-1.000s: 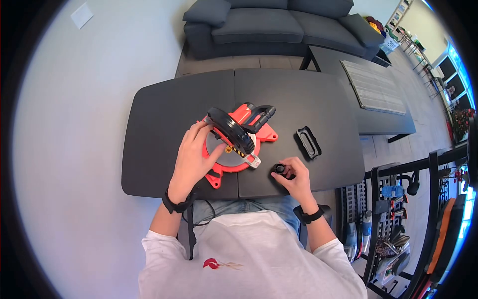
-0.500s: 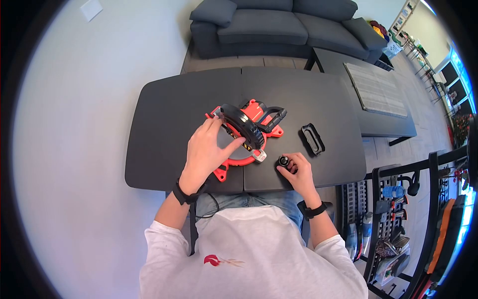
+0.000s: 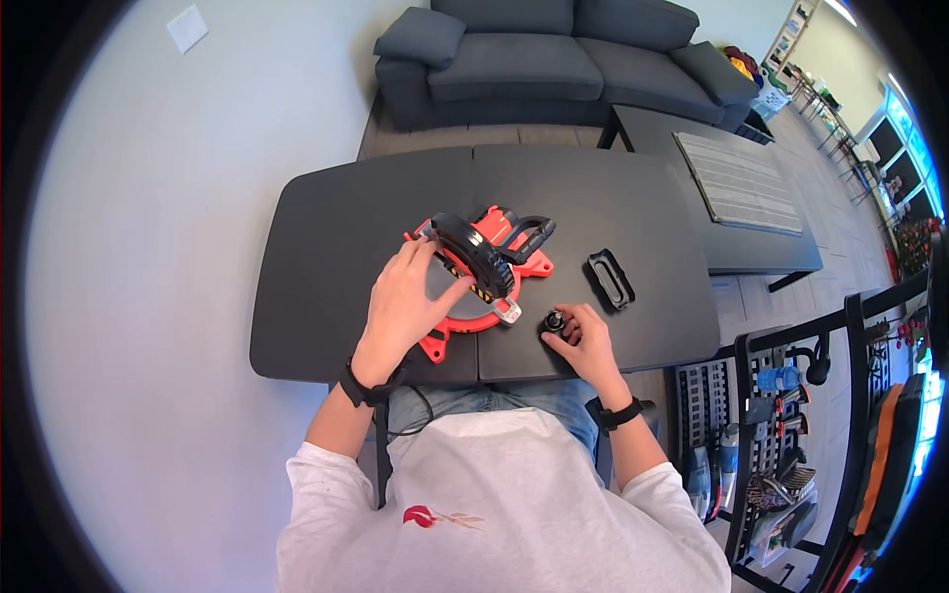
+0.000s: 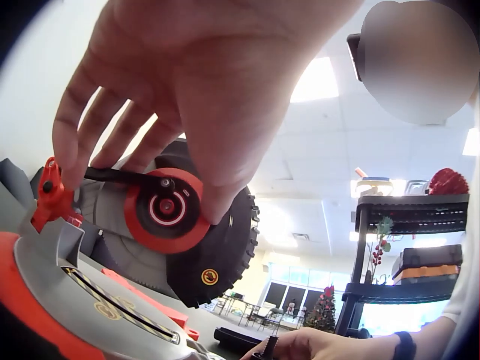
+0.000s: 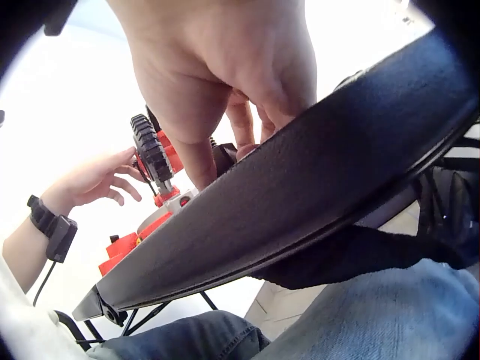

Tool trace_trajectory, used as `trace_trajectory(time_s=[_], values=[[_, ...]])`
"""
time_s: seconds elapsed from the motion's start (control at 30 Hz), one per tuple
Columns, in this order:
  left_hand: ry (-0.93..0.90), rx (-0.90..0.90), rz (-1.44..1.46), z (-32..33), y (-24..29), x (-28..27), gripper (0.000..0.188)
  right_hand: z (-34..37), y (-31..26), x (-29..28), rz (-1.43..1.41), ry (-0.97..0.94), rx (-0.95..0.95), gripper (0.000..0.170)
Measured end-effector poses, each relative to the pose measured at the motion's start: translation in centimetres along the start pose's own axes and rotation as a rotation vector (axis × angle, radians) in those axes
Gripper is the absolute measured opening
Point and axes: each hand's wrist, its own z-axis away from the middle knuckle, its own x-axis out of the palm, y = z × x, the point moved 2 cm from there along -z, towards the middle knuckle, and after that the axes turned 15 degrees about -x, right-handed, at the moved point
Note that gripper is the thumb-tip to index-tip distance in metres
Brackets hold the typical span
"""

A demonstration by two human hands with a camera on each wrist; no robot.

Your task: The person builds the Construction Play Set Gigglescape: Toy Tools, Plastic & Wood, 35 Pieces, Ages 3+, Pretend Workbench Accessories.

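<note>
A red and black miter saw [image 3: 499,232] stands on the dark table, its round black blade guard [image 4: 229,240] with a red ring facing left. My left hand [image 3: 400,296] reaches to the guard with fingers spread and nearly straight; the thumb touches the guard's side and the fingertips lie by its rear edge. Right of the saw, my right hand [image 3: 585,346] pinches a small round black part [image 3: 554,323] with a shiny tip between thumb and fingers, low over the table. In the right wrist view, the table edge and fingers hide most of this part.
A hollow black oblong piece [image 3: 611,280] lies right of the saw on the table [image 3: 336,267]. Beyond are a second table [image 3: 652,148] with a grey mat and a sofa [image 3: 514,69]. A black shelf rack [image 3: 791,341] stands at my right, a wall [image 3: 158,247] at my left.
My left thumb has come in against the blade guard. The small black part in my right hand has tilted, so its shiny tip shows more. The head view has shifted slightly.
</note>
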Motion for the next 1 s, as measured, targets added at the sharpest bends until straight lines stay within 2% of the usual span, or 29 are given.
trace_trajectory(time_s=[0.17,0.37,0.47,0.57,0.67,0.77,0.97,1.0], values=[[0.049,0.031,-0.004,0.9,-0.4,-0.3,0.054,0.2,0.5,0.0,-0.012,-0.013,-0.008,0.053],[0.020,0.019,0.031,2.1,-0.5,-0.9,0.053,0.1,-0.2,0.0,-0.129,0.060,0.118,0.070],[-0.011,0.002,0.064,2.5,-0.7,-1.1,0.053,-0.3,-3.2,-1.2,-0.027,0.084,-0.021,0.069],[-0.004,0.026,0.076,2.9,-1.0,-1.3,0.053,-0.4,-3.9,-2.3,0.017,0.139,-0.072,0.069],[0.015,0.049,0.087,3.4,-1.2,-1.5,0.053,-1.0,-5.0,-4.7,0.069,0.247,-0.171,0.065],[0.005,0.051,0.103,4.0,-1.3,-1.8,0.053,-2.1,-8.8,-7.6,-0.030,0.392,-0.257,0.046],[-0.005,0.061,0.115,5.0,-1.9,-1.4,0.052,-2.4,-14.7,-11.1,-0.044,0.475,-0.583,0.029],[-0.009,0.058,0.118,5.1,-1.9,-1.4,0.051,-2.1,-15.5,-11.1,-0.057,0.487,-0.563,0.023]])
